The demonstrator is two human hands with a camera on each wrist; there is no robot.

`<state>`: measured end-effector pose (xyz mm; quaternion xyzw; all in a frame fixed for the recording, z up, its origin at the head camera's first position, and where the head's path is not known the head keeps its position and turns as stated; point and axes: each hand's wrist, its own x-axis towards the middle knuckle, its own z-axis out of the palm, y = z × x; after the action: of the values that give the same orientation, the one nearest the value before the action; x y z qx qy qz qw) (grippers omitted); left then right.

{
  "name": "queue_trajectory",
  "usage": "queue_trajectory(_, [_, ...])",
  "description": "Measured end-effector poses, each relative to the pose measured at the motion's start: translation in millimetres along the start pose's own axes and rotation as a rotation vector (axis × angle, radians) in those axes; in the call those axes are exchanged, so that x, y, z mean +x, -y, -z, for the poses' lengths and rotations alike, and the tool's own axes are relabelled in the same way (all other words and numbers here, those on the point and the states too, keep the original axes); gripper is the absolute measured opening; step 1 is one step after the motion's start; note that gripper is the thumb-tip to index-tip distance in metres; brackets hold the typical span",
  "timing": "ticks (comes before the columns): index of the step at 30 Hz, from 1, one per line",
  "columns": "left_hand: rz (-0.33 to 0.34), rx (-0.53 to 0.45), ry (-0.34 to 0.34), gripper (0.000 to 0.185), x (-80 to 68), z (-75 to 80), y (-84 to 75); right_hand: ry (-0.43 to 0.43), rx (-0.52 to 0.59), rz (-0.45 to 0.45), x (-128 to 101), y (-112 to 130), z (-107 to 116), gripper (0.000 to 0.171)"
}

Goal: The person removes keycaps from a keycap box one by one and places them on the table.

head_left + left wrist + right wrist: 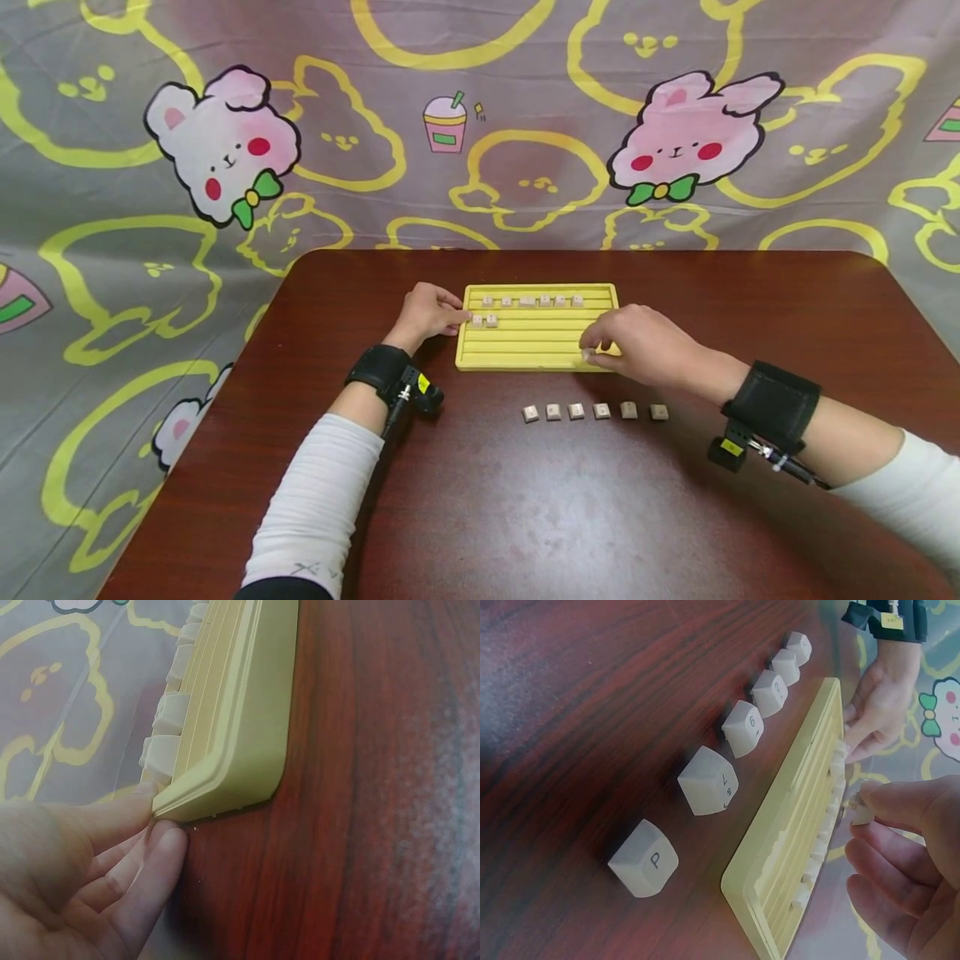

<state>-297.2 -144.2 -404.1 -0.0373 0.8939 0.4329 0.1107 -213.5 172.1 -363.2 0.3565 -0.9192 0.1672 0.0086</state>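
Note:
A shallow yellow tray [536,360] with ridged rows lies on the table. White keycaps [528,301] sit along its top row, and two more stand at the left of the row below. My left hand [427,312] grips the tray's left rim; the left wrist view shows the thumb on the rim and a finger [169,851] below it at the corner. Over the tray's right part, my right hand [637,343] pinches a white keycap [863,813] between thumb and fingertip. Its marking cannot be read.
Several loose keycaps [576,411] lie in a spaced row on the brown table [525,517], just in front of the tray. The nearest in the right wrist view is a P keycap [643,859], beside a 7 keycap [707,781]. A patterned curtain [525,192] hangs behind the table.

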Motion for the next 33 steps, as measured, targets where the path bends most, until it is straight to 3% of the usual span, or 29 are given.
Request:
queue_trajectory(13, [0.012, -0.019, 0.0, 0.033, 2.0, -1.7, 0.6, -0.032, -0.025, -0.053, -26, -4, 10, 0.02])
queue_trajectory(33, [0.008, 0.001, -0.007, 0.031, 1.2, -2.2, 0.2, -0.095, -0.015, -0.085, -74, -23, 7, 0.013])
